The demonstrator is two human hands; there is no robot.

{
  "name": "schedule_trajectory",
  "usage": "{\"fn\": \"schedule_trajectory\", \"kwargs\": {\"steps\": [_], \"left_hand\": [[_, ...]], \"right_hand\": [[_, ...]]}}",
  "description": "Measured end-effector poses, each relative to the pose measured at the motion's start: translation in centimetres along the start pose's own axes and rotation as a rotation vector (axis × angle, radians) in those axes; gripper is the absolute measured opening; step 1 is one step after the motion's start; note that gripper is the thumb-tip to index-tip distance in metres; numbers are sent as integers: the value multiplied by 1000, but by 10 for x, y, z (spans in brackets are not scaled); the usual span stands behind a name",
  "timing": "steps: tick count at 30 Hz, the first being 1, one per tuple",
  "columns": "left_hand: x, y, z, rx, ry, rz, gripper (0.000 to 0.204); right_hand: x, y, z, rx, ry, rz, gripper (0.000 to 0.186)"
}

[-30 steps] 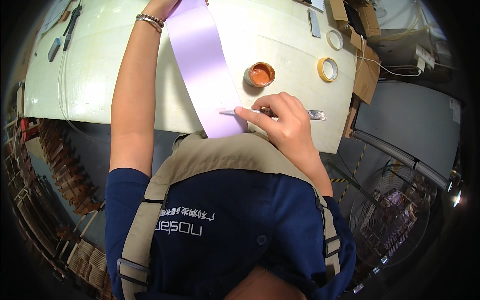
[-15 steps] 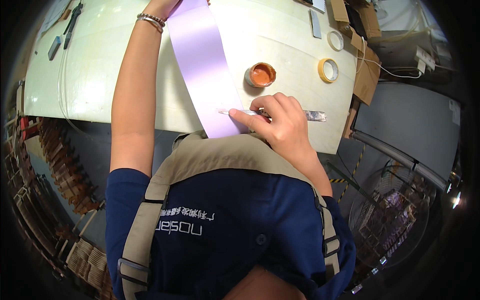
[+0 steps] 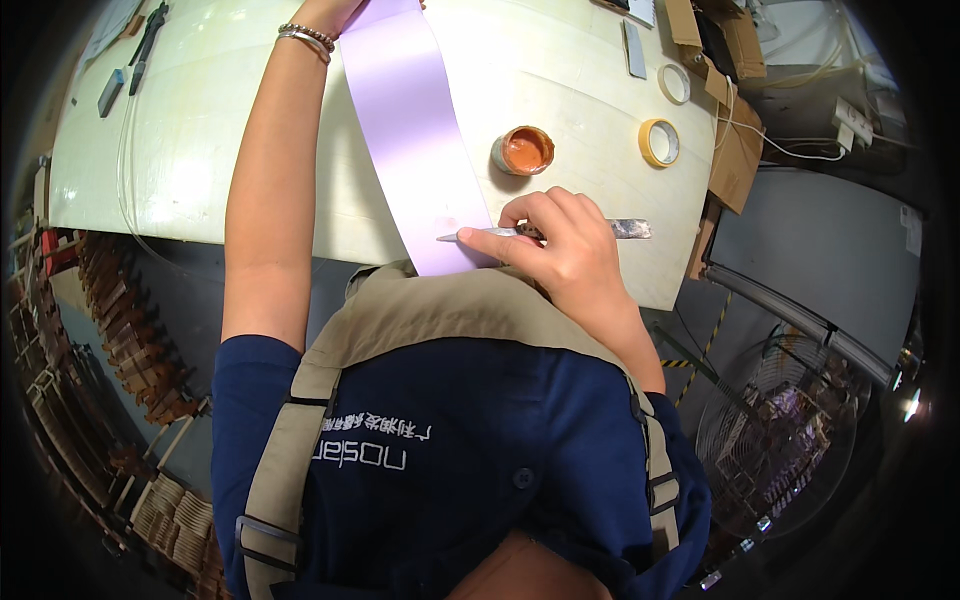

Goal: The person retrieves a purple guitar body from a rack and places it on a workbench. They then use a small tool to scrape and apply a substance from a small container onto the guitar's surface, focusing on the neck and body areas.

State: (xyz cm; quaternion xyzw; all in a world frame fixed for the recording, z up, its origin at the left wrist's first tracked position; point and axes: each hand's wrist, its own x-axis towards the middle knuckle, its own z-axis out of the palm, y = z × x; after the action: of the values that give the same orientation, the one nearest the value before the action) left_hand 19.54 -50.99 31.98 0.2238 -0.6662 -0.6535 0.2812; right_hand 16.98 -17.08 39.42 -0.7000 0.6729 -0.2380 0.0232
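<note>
A long lavender strip (image 3: 405,110) slants across the pale worktable (image 3: 590,80), its near end by the apron. At the top edge my left hand (image 3: 335,12), partly out of frame, grips the strip's far end. My right hand (image 3: 555,240) is closed on a slim tool with a paint-smeared handle (image 3: 630,228), thumb along it, its narrow pale tip lying on the strip just below a faint pinkish smudge (image 3: 445,222). An open jar of orange-brown paint (image 3: 524,150) stands beside the strip, above my right hand.
Tape rolls (image 3: 658,142) and a grey bar (image 3: 634,48) lie at the right, by cardboard (image 3: 732,170) and cables. Tools (image 3: 145,50) lie at upper left. A fan (image 3: 770,440) stands lower right; racks of brown pieces (image 3: 130,330) are lower left.
The tool's tip in my right hand has moved slightly down the strip, below the smudge, and my thumb with it. My left hand and the strip's far end have shifted slightly rightward.
</note>
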Motion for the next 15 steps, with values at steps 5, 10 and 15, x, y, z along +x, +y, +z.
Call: {"fn": "schedule_trajectory", "kwargs": {"steps": [5,10,15], "left_hand": [[2,-3,-3,72,-3,38,34],[3,-3,-2,24,-24,61,34],[3,-5,-3,21,-19,22,34]], "right_hand": [[0,8,6,-19,75,89,34],[3,8,8,-58,90,88,34],[3,5,3,-95,36,68,32]]}}
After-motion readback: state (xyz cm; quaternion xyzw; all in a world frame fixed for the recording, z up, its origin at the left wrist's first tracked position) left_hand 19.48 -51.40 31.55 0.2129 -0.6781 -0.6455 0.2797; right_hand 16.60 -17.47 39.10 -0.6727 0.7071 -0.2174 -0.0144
